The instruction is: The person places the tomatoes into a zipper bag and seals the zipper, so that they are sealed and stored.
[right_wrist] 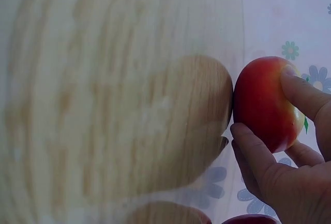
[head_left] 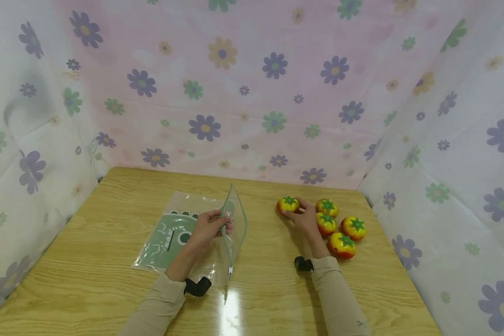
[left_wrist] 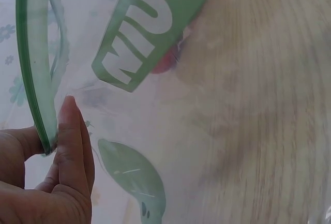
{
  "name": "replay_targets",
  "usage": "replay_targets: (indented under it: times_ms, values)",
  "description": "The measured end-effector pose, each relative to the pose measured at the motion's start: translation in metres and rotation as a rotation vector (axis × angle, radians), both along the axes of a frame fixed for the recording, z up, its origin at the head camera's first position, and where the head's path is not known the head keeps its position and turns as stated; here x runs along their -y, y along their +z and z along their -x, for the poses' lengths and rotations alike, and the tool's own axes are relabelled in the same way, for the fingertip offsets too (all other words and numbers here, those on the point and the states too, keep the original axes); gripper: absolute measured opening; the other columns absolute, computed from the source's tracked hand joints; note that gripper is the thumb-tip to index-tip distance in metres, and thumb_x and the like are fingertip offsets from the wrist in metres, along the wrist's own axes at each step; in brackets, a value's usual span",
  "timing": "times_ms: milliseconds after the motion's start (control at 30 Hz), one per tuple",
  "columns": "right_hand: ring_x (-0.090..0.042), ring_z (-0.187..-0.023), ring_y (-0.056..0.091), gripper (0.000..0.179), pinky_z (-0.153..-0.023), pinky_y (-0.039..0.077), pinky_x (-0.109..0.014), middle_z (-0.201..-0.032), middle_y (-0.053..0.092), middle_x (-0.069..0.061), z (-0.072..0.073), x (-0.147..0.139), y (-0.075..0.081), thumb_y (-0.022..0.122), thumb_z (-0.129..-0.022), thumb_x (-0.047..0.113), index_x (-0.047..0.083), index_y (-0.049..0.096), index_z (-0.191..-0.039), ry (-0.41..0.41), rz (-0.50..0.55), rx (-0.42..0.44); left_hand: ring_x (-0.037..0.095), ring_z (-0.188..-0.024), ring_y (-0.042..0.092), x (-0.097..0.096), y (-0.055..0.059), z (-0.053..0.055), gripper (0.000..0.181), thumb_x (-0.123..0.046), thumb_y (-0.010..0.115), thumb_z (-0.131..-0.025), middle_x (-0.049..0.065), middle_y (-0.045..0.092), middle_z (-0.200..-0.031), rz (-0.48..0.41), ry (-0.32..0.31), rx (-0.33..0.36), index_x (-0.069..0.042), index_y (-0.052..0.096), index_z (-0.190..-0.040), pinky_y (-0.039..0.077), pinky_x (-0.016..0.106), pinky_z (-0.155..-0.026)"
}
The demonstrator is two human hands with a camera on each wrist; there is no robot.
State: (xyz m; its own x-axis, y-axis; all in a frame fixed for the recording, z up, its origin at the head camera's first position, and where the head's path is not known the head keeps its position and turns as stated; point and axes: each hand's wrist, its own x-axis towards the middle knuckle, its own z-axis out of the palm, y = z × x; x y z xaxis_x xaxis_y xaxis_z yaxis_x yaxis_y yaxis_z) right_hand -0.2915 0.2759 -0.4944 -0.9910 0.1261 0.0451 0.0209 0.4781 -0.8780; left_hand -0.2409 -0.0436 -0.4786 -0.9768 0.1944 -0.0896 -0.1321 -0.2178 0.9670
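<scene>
A clear zip bag [head_left: 155, 254] with a green monster face printed on it lies on its side on the table. Its green-edged mouth [head_left: 245, 219] stands raised and parted, facing right. My left hand [head_left: 207, 229] pinches one edge of that mouth between thumb and fingers; the green zip strip [left_wrist: 30, 79] shows close up in the left wrist view. To the right, my right hand [head_left: 306, 219] grips a red-and-yellow toy tomato [head_left: 286, 205] with a green star-shaped top. The right wrist view shows thumb and fingers round the tomato [right_wrist: 261, 105], low at the tabletop.
Several more toy tomatoes [head_left: 342, 246] sit grouped just right of my right hand. The wooden table [head_left: 269, 289] ends at a flowered cloth [head_left: 243, 149] behind, with more cloth on both sides. A white slider [head_left: 230, 269] sits at the near end of the zip.
</scene>
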Motion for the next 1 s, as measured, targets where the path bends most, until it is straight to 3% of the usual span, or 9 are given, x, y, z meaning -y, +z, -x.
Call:
replay_targets:
  times_ms: [1000]
  values:
    - [-0.040, -0.135, 0.047, 0.070, -0.114, 0.042, -0.051, -0.148, 0.046, -0.028, -0.010, 0.004, 0.002, 0.075, -0.092, 0.006, -0.005, 0.040, -0.152, -0.007, -0.002, 0.009, 0.012, -0.075, 0.069, -0.003, 0.000, -0.002, 0.031, 0.000, 0.057, -0.102, 0.013, 0.071, -0.094, -0.007, 0.012, -0.010, 0.017, 0.055, -0.128, 0.062, 0.025, -0.071]
